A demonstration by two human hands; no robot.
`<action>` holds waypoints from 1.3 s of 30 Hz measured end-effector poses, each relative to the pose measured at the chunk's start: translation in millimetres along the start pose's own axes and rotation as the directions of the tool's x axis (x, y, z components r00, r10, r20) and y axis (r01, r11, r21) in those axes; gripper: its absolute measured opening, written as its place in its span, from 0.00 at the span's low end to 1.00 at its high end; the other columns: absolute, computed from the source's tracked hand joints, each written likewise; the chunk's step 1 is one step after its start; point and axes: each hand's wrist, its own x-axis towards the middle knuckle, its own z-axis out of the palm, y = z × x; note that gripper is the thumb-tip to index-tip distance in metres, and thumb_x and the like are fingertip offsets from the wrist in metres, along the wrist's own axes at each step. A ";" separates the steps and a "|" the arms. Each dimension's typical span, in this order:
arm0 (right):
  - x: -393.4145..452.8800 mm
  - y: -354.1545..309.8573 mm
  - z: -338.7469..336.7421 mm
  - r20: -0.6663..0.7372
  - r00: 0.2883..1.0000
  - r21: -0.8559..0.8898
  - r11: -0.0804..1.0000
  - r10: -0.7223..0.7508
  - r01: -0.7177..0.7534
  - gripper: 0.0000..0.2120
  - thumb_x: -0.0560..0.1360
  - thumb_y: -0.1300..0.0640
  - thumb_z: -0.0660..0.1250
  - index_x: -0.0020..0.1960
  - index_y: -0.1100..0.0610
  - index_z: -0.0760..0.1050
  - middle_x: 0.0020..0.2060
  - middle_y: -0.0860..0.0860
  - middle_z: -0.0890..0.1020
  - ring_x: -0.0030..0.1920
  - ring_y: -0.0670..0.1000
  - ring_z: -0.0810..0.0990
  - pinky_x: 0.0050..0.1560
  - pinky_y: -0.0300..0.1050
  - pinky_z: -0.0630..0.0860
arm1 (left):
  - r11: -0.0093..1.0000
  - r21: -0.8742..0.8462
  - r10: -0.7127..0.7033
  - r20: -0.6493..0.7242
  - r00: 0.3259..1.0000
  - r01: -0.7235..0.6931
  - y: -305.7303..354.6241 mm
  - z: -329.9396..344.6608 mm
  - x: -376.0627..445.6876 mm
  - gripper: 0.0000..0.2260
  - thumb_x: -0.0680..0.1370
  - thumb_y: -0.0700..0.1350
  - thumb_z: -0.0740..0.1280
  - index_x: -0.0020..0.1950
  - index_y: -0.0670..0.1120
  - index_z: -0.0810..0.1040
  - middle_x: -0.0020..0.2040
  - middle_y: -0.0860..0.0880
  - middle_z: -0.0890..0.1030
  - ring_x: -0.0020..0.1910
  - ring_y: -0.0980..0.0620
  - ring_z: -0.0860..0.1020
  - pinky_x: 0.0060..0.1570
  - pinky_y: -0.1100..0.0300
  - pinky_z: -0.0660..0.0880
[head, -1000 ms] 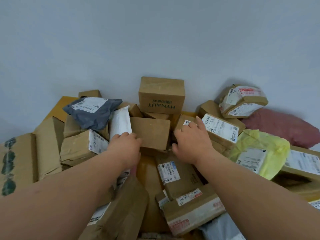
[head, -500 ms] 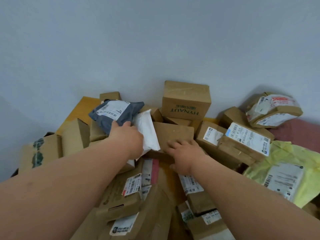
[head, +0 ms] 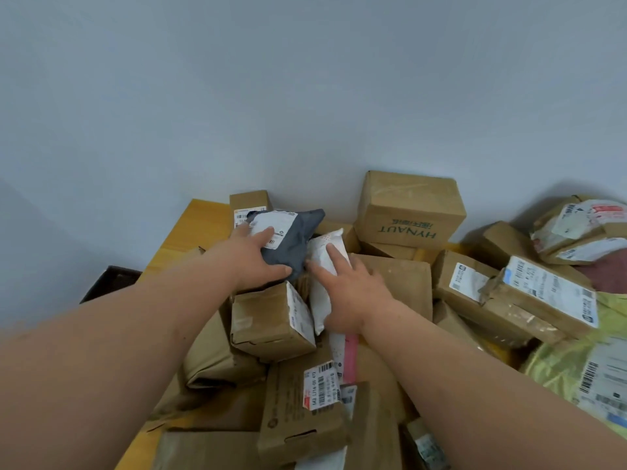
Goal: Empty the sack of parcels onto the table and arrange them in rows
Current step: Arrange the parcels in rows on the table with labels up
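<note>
Both hands outstretched: left (head: pixel 252 257) on grey mailer (head: pixel 295 237), right (head: pixel 353 286) on white pouch (head: pixel 322 266).

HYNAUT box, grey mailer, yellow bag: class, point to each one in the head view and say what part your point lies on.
HYNAUT box (head: pixel 412 218): head view, its front face above the lettering.
Grey mailer (head: pixel 298 239): head view, bare grey plastic right of its label.
Yellow bag (head: pixel 556 364): head view, crinkled plastic left of its label.

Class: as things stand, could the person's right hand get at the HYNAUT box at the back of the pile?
Probably yes: the HYNAUT box sits uncovered atop the pile, just beyond the right hand.
</note>
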 end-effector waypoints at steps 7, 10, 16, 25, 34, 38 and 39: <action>10.5 7.4 -1.9 -0.122 0.992 -0.066 0.997 0.042 -0.051 0.29 0.74 0.47 0.66 0.72 0.48 0.62 0.72 0.53 0.64 0.64 0.59 0.70 0.59 0.55 0.74 | 0.983 -0.180 -0.016 -0.301 0.954 -0.040 -36.5 -11.1 11.3 0.12 0.76 0.44 0.65 0.59 0.45 0.78 0.56 0.44 0.76 0.50 0.47 0.74 0.46 0.57 0.71; 12.7 4.2 -16.4 -0.303 0.949 -0.054 0.993 0.081 -0.102 0.18 0.77 0.46 0.58 0.64 0.50 0.69 0.60 0.52 0.75 0.57 0.56 0.75 0.56 0.54 0.74 | 0.975 -0.221 -0.103 -0.385 0.917 0.017 -63.1 -17.2 24.0 0.13 0.77 0.48 0.63 0.59 0.44 0.74 0.64 0.41 0.71 0.63 0.42 0.70 0.55 0.55 0.69; 25.1 -0.5 -35.0 -0.504 0.835 -0.002 0.966 0.222 -0.257 0.25 0.72 0.57 0.61 0.70 0.50 0.66 0.66 0.52 0.69 0.65 0.58 0.67 0.67 0.57 0.60 | 0.983 -0.107 -0.159 -0.081 0.984 0.150 -80.1 1.7 35.9 0.38 0.73 0.71 0.55 0.79 0.63 0.47 0.82 0.54 0.47 0.80 0.41 0.46 0.72 0.32 0.55; 34.7 -29.2 -6.8 -0.251 0.961 0.044 0.990 -0.117 0.132 0.27 0.81 0.45 0.54 0.79 0.46 0.54 0.76 0.47 0.63 0.75 0.52 0.61 0.75 0.55 0.55 | 0.973 0.084 0.212 0.051 0.976 -0.216 -48.3 17.8 24.8 0.27 0.81 0.65 0.53 0.79 0.67 0.47 0.82 0.53 0.50 0.80 0.44 0.50 0.76 0.39 0.51; 6.4 10.0 20.3 -0.018 0.993 -0.142 0.982 0.121 -0.122 0.15 0.78 0.49 0.58 0.60 0.51 0.75 0.60 0.50 0.77 0.66 0.55 0.71 0.77 0.61 0.49 | 0.995 0.079 0.061 0.020 0.998 -0.063 -54.5 17.2 19.9 0.23 0.83 0.58 0.56 0.75 0.50 0.68 0.74 0.46 0.69 0.71 0.43 0.69 0.68 0.47 0.69; 8.0 -20.2 8.1 -0.368 0.924 0.102 0.992 0.101 -0.068 0.15 0.80 0.44 0.54 0.55 0.50 0.74 0.53 0.49 0.79 0.59 0.53 0.75 0.69 0.54 0.62 | 0.991 0.084 0.116 -0.159 0.980 -0.104 -54.1 20.2 11.9 0.24 0.82 0.57 0.58 0.76 0.50 0.67 0.77 0.48 0.65 0.76 0.45 0.60 0.73 0.48 0.60; 8.4 -31.3 5.1 -0.442 0.895 0.157 0.988 0.065 0.005 0.17 0.80 0.42 0.54 0.59 0.50 0.74 0.55 0.48 0.78 0.59 0.52 0.75 0.67 0.54 0.63 | 0.992 0.086 0.106 -0.189 0.976 -0.091 -55.6 20.4 9.4 0.25 0.81 0.59 0.58 0.77 0.52 0.65 0.77 0.49 0.64 0.77 0.45 0.59 0.74 0.47 0.59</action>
